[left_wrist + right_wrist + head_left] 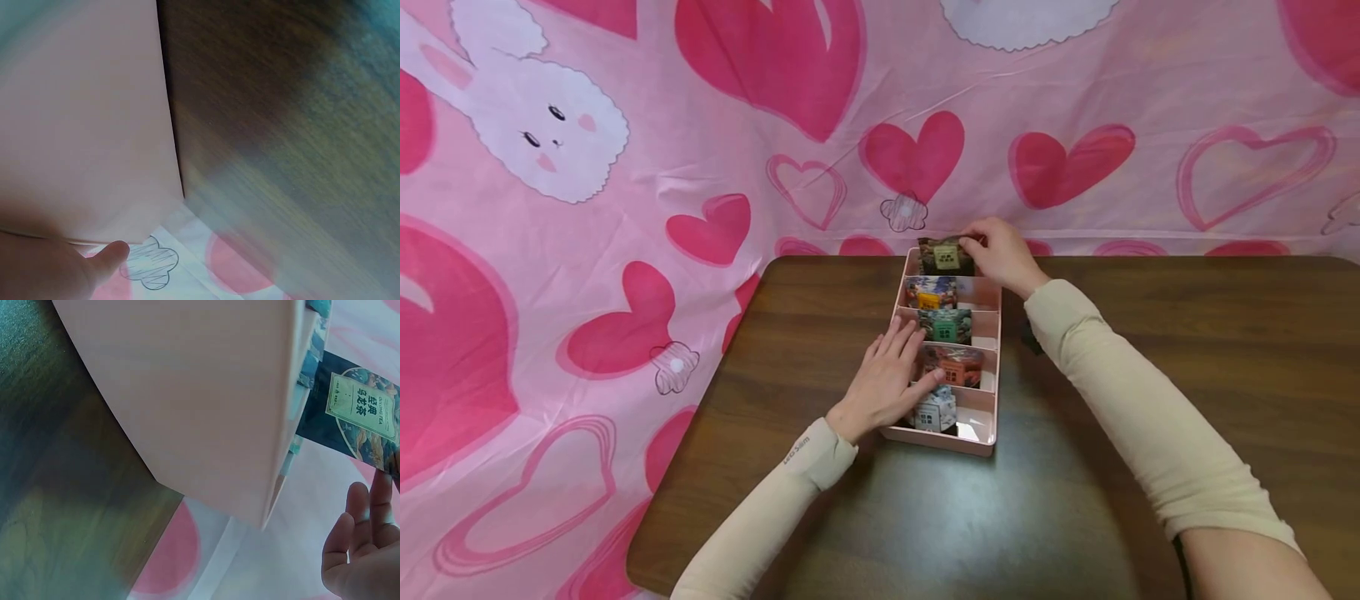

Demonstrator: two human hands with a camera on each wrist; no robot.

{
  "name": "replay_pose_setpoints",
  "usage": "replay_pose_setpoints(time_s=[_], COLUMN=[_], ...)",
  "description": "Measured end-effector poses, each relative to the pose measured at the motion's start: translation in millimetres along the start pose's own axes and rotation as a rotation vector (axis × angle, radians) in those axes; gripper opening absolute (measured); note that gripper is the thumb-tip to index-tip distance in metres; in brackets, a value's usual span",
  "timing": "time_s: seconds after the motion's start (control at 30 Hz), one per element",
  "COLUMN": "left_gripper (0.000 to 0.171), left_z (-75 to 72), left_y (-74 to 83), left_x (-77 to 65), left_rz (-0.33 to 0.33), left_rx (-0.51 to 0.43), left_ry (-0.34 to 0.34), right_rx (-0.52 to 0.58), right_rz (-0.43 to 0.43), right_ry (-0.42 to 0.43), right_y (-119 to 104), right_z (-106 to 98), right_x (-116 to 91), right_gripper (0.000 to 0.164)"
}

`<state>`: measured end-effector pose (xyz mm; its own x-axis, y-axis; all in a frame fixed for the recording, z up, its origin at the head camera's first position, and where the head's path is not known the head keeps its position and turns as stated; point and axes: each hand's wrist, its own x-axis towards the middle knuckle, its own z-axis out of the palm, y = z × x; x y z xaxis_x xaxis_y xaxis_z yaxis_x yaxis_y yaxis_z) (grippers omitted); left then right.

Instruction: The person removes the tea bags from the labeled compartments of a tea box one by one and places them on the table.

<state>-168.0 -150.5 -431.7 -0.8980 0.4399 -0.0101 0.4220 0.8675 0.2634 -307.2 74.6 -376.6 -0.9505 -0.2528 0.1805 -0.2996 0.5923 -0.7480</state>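
A pink tray (938, 445) divided into a row of compartments stands on the table, holding tea sachets. My right hand (1003, 254) pinches a dark oolong tea sachet (362, 406) by its edge, at the farthest compartment; part of it rises above the rim. Over the tray's near left side rests my left hand (883, 383), fingers extended and thumb spread across the compartments. Beneath and around it are a green sachet (946, 327), a red sachet (958, 367) and a white sachet (936, 410). A blue and yellow sachet (931, 293) lies in the second compartment from the back.
A brown wooden table (1075, 500) carries the tray. A small dark object (1033, 340) lies right of the tray, partly hidden by the right sleeve. Directly behind the table hangs a pink cloth (722, 158) with hearts and rabbits, which also runs along the left.
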Motion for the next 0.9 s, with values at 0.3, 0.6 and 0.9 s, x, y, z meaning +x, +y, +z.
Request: replay_pose_setpoints(time_s=[0.3, 0.6, 0.9], left_gripper=[0.082, 0.082, 0.082], left_z=[0.3, 0.2, -1.2], left_y=[-0.2, -0.3, -1.1], left_x=[-0.2, 0.6, 0.7], left_rz=[0.010, 0.001, -0.008], left_rx=[0.000, -0.005, -0.003], left_ry=[0.003, -0.006, -0.028], right_rx=[0.003, 0.000, 0.001], right_rz=[-0.009, -0.032, -0.013], right_ry=[0.039, 0.055, 0.049], right_y=[-3.1, -2.2, 0.6], right_z=[-7.0, -10.2, -16.5], right_x=[-1.4, -4.3, -9.7], right_gripper=[0.024, 0.023, 0.025])
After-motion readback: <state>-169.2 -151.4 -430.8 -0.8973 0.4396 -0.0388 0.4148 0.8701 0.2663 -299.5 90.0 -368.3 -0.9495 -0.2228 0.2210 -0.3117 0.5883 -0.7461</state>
